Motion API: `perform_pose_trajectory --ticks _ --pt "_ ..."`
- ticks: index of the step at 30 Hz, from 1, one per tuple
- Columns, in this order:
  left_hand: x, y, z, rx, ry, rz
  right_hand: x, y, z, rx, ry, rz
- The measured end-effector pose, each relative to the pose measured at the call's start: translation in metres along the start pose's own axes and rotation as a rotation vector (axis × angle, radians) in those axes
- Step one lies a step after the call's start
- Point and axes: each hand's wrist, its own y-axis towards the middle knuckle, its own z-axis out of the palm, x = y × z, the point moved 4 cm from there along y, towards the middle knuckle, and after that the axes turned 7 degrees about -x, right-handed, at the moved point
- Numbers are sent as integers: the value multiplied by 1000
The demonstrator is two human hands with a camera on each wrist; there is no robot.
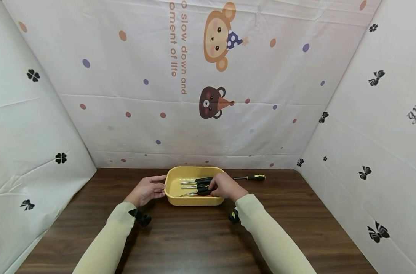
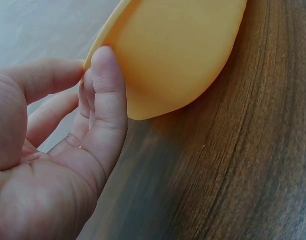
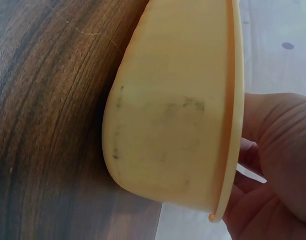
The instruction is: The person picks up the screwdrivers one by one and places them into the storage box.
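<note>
A yellow plastic basin point(image 1: 175, 201) sits on the table near its back edge. My left hand point(image 1: 149, 189) holds the basin's left end, thumb at the rim and other fingers against the outer wall; the left wrist view shows this hand point(image 2: 67, 135) close up. Inside lie several screwdrivers point(image 1: 194, 186), metal shafts pointing left and dark handles right. My right hand point(image 1: 225, 185) reaches over the right end and appears to pinch a screwdriver handle point(image 1: 205, 193). In the right wrist view the basin wall point(image 3: 168, 125) hides the fingertips of this hand point(image 3: 283, 150).
A screwdriver with a black and yellow handle point(image 1: 256, 177) lies on the brown wooden table point(image 1: 180, 239), right of the basin. Printed white sheets point(image 1: 180, 129) rise behind the table and along both sides. A dark wrist strap device point(image 1: 141, 218) sits at the left cuff.
</note>
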Motion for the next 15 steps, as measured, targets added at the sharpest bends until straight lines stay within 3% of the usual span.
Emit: perform_pose_trajectory --ticks 15 --pt "-2 -3 0 25 -11 22 -6 -1 -5 -19 19 22"
